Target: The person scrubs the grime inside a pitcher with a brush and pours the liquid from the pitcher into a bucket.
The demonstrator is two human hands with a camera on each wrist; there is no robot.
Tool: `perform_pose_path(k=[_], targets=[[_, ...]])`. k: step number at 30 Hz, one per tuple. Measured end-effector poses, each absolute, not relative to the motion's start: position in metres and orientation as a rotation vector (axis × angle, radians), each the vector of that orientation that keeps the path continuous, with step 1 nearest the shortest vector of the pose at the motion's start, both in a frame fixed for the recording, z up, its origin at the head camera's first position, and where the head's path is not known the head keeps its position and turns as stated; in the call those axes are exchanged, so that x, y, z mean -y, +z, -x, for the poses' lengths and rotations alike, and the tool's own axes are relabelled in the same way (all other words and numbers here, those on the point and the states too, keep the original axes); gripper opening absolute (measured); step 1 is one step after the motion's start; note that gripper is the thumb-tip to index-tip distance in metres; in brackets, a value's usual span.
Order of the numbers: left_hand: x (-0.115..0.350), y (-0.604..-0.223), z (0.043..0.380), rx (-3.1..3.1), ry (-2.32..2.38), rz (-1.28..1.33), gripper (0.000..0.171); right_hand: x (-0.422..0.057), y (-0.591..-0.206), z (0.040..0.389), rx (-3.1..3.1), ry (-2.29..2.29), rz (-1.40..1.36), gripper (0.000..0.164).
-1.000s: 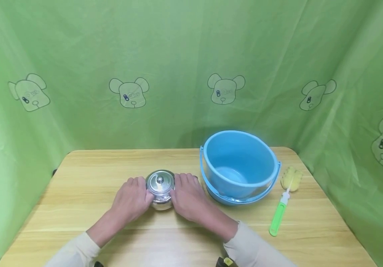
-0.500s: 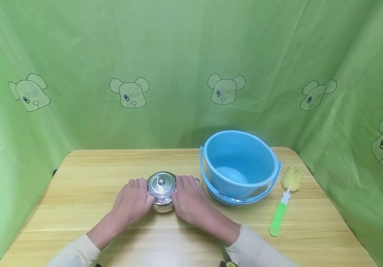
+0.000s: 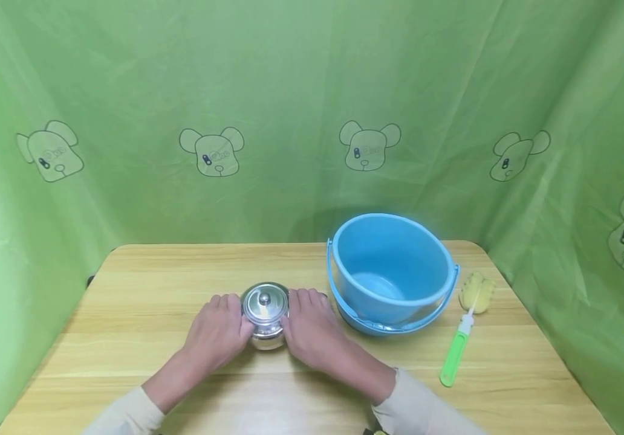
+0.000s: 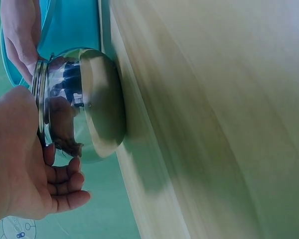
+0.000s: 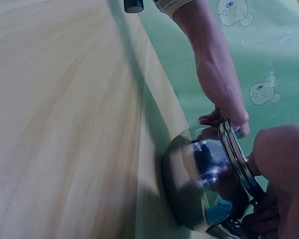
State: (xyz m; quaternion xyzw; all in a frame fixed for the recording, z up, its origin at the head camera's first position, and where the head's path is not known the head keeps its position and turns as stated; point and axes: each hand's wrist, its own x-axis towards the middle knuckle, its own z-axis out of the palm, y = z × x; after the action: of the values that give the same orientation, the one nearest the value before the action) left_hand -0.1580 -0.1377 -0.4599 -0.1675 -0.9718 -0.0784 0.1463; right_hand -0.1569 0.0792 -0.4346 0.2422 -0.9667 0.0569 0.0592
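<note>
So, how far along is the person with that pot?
Already done: the lid sits on the pot. In hand: the left fingers and right fingers hold the pot from opposite sides. Remaining, probably: letting go, since both sets of fingers are on it. The brush lies beside the bucket, neither held; their turn may come later.

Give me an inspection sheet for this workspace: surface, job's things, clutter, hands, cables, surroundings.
Surface: light wood-grain table, glare at its near side.
Job's things: shiny metal pot, upright; its lid is on, knob up.
Clutter: blue bucket, upright, right of the pot; yellow-headed brush with green handle, lying right of the bucket. Neither is held.
Hands: left hand and right hand grip opposite sides of the pot.
Cables: nothing seen.
Surroundings: green curtain with bear-head outlines, behind and at both sides.
</note>
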Motion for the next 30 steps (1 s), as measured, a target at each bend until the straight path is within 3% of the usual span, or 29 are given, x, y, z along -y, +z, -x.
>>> perform_pose_path(k=[30], targets=[[0.132,-0.459,0.147,2.82,-0.243,0.462,0.023,-0.084,-0.436,0.146,2.928,0.173,-0.726,0.059]])
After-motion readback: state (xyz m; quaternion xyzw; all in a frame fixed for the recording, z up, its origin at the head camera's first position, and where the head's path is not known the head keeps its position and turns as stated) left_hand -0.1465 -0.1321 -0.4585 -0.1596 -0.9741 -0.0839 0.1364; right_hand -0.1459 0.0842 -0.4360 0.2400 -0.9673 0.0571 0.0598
